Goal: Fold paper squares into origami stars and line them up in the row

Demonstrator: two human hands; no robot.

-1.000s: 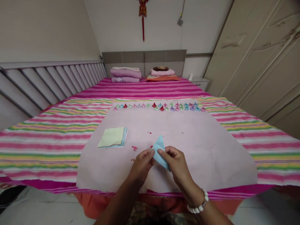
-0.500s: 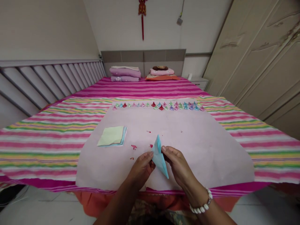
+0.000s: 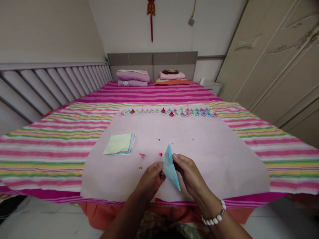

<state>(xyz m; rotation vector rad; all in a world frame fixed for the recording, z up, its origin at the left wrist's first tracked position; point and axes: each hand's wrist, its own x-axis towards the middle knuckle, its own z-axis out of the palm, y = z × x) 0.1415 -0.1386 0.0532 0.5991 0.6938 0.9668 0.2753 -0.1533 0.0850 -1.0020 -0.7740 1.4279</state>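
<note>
A light blue folded paper [image 3: 170, 167], a narrow pointed shape, is pinched between both my hands just above the near part of a pale pink sheet [image 3: 214, 156] spread on the bed. My left hand [image 3: 151, 179] grips its left side with thumb and fingers closed. My right hand [image 3: 189, 174], with a white bead bracelet on the wrist, pinches its right edge. A small stack of square papers [image 3: 120, 144], pale green on top of blue, lies to the left on the sheet.
A row of several small folded paper pieces [image 3: 169, 112] in mixed colours lines the sheet's far edge. Tiny red scraps [image 3: 142, 155] lie near my hands. The striped bedspread [image 3: 50, 139] surrounds the sheet. Folded bedding [image 3: 133, 78] sits by the headboard; wardrobe doors [image 3: 274, 59] stand right.
The blue paper has turned from a broader face to a narrower, more edge-on shape between my fingers. My hands have stayed in nearly the same place.
</note>
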